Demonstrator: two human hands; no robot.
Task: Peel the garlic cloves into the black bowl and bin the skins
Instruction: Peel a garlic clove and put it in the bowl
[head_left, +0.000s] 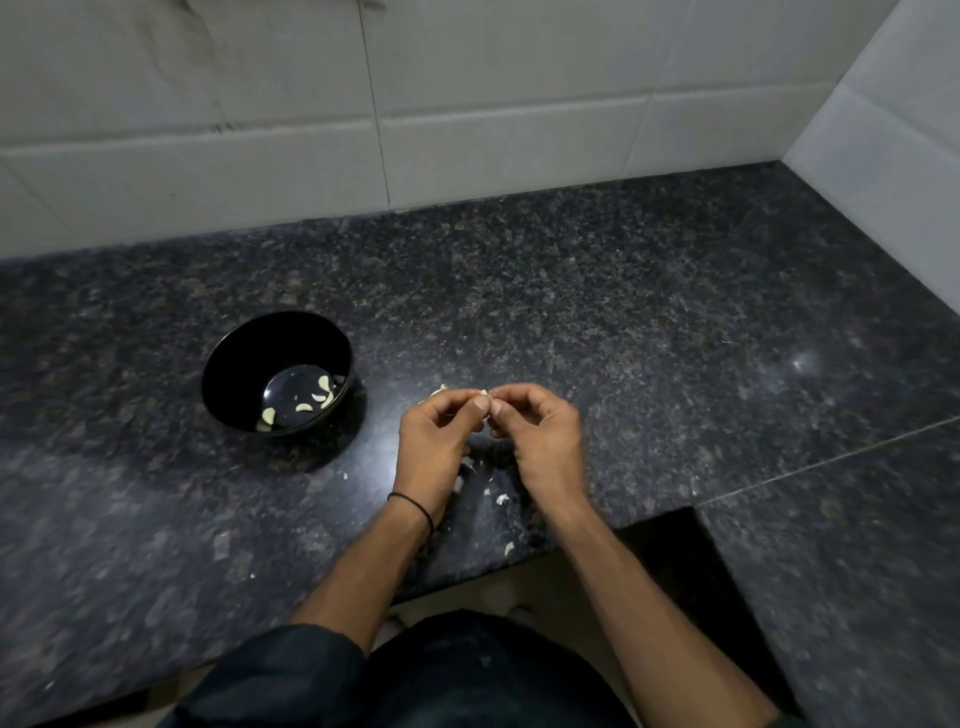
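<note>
Here both hands meet over the dark granite counter (649, 312), fingertips pinched together on one small garlic clove (486, 396). The left hand (439, 423) comes up from the lower left with its wrist bent slightly inward, thumb and forefinger closed on the near side of the clove; a thin black band (415, 506) circles that wrist. The right hand (537, 423) mirrors it from the other side, knuckles curled upward, its thumb pressed close against the left thumb, so the grip is narrow and shared between the two (only a pale sliver of the clove shows between the fingertips). Both forearms angle in from the bottom edge, forming a V that closes at the clove.

To the left of the grip and a little farther back stands the black bowl (228, 364), well apart from the hands, with several peeled cloves (311, 400) lying on its bottom. Just behind the left fingers, another pale piece (441, 388) rests on the counter. Below the grip, between and under the wrists, scraps of skin (502, 500) lie scattered toward the counter's near edge.
</note>
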